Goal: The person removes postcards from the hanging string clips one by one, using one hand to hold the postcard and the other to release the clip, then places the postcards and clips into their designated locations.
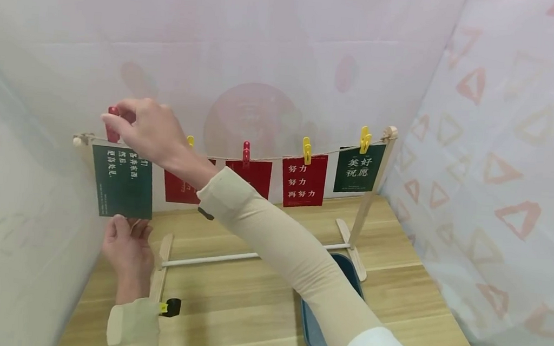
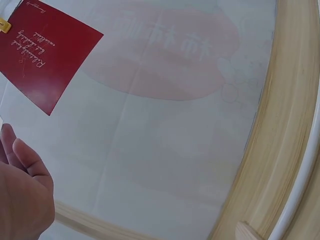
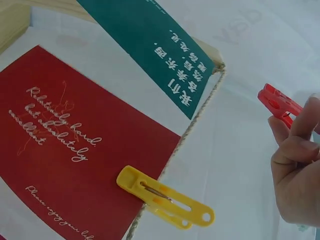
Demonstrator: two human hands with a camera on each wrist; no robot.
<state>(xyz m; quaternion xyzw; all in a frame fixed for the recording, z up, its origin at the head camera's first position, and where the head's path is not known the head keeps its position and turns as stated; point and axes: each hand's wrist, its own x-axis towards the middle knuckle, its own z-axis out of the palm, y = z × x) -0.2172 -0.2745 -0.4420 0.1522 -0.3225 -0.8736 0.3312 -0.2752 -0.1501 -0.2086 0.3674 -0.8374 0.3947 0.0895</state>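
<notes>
My right hand point(image 1: 158, 134) pinches a red clothespin point(image 3: 282, 105) just above the left end of a twine line point(image 1: 278, 158). In the right wrist view the clothespin's tip stands apart from the twine. A dark green card point(image 1: 126, 193) with white writing hangs upright below, its top edge along the twine. My left hand point(image 1: 129, 248) pinches that card's lower edge between thumb and fingers; in the left wrist view this hand point(image 2: 25, 185) shows only at the left border. Beside the green card, a red card point(image 3: 75, 140) is clipped to the twine by a yellow clothespin point(image 3: 165, 195).
More cards hang to the right: a red one under a red clothespin point(image 1: 246, 152), another red card point(image 1: 303, 188) and a green card point(image 1: 359, 171) under yellow clothespins. Wooden posts point(image 1: 370, 196) carry the twine. A blue tray point(image 1: 313, 339) lies partly under my right arm on the wooden table point(image 1: 227, 310).
</notes>
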